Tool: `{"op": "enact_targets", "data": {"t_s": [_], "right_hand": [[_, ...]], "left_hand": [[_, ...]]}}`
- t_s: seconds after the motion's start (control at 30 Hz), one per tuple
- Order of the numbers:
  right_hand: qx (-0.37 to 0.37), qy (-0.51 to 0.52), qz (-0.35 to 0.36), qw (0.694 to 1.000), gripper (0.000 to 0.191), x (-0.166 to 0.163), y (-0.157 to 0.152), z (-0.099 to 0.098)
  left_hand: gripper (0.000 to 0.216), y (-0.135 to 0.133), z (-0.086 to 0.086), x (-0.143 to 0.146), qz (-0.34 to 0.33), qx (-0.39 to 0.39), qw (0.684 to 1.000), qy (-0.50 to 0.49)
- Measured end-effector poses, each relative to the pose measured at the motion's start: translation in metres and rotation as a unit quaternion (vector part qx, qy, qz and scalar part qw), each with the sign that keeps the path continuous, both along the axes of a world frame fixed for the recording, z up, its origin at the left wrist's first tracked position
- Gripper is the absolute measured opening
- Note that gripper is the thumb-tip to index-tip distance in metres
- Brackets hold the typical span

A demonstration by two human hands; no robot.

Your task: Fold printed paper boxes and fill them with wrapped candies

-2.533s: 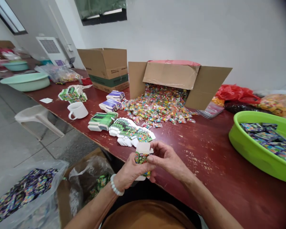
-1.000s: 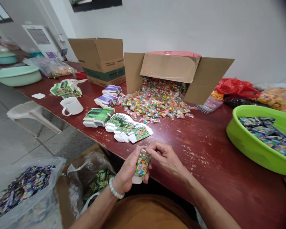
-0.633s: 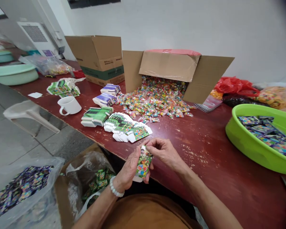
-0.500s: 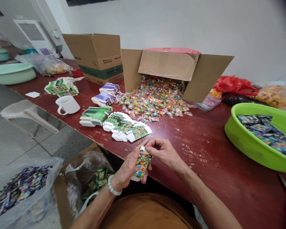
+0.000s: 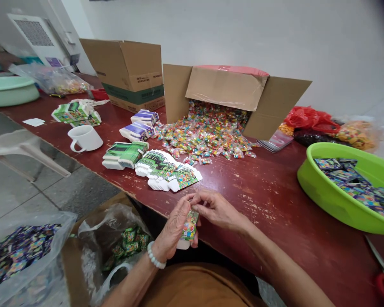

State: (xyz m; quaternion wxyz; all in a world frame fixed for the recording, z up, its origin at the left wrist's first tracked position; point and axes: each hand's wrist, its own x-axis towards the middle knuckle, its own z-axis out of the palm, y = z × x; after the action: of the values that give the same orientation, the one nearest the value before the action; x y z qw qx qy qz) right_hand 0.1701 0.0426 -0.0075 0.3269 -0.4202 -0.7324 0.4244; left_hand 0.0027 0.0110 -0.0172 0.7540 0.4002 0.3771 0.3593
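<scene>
My left hand point(image 5: 174, 226) is wrapped round a small, brightly printed green carton point(image 5: 189, 228) at the near edge of the red-brown table point(image 5: 275, 200). My right hand point(image 5: 216, 209) pinches the carton's top end with fingers pressed together. A white bead bracelet circles my left wrist. Just beyond the hands lies a fanned pile of flat printed cartons point(image 5: 168, 172). A tipped cardboard box point(image 5: 233, 98) spills a heap of wrapped candies point(image 5: 208, 138) toward the middle of the table.
A lime green basin point(image 5: 326, 192) of dark packets stands at the right. Left of the flat cartons are carton stacks point(image 5: 123, 154), a white mug point(image 5: 83, 138) and an upright cardboard box point(image 5: 128, 72). Below the table edge sit plastic bags point(image 5: 121, 243) of filled cartons.
The carton's white top flap stood open earlier; my right hand has pressed it down. The hands and carton have dropped slightly toward the table edge.
</scene>
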Motion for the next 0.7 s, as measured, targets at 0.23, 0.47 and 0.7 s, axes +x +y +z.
{"op": "enact_targets", "data": {"t_s": [0.23, 0.47, 0.7], "right_hand": [[0.094, -0.220, -0.203, 0.949, 0.037, 0.037, 0.114, -0.028], [0.086, -0.251, -0.266, 0.927, 0.026, 0.047, 0.133, -0.051], [0.035, -0.157, -0.250, 0.955, 0.032, 0.041, 0.079, -0.024]], "left_hand": [[0.038, -0.026, -0.011, -0.016, -0.043, -0.125, 0.989, -0.067], [0.041, -0.020, -0.029, -0.089, -0.096, -0.060, 0.990, 0.089], [0.039, 0.004, -0.032, -0.117, -0.269, -0.016, 0.946, 0.182]]}}
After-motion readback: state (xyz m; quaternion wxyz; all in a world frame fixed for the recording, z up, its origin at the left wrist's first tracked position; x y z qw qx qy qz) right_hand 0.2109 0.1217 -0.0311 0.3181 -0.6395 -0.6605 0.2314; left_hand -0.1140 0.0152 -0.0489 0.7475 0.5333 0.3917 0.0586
